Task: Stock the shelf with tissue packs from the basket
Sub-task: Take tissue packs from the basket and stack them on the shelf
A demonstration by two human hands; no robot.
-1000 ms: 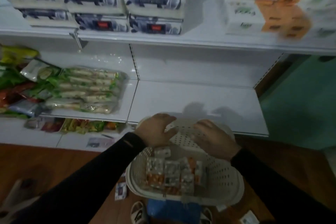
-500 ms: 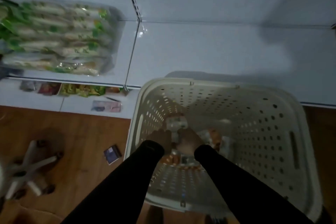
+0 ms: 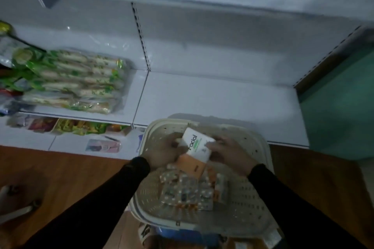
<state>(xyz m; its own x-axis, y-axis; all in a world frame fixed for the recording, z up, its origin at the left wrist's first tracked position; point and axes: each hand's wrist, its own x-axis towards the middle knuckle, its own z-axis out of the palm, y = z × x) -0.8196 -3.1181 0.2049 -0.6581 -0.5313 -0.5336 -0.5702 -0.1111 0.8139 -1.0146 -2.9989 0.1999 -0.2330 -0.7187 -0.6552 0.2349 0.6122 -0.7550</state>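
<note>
Both hands are holding one tissue pack [image 3: 197,145] above the far part of the basket [image 3: 261,194]. The left hand [image 3: 165,152] is gripping its left end, fingers curled round it. The right hand [image 3: 228,153] is gripping its right end, fingers curled likewise. The pack is lying tilted, white face up, orange side facing near. More packs [image 3: 188,190] are lying in the basket. The shelf [image 3: 212,97] is lying just beyond the basket. Green packets [image 3: 74,81] are occupying the shelf section at left.

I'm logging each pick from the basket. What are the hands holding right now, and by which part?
Both hands hold one tissue pack above the basket: the left hand grips its left end, the right hand its right end.
</note>
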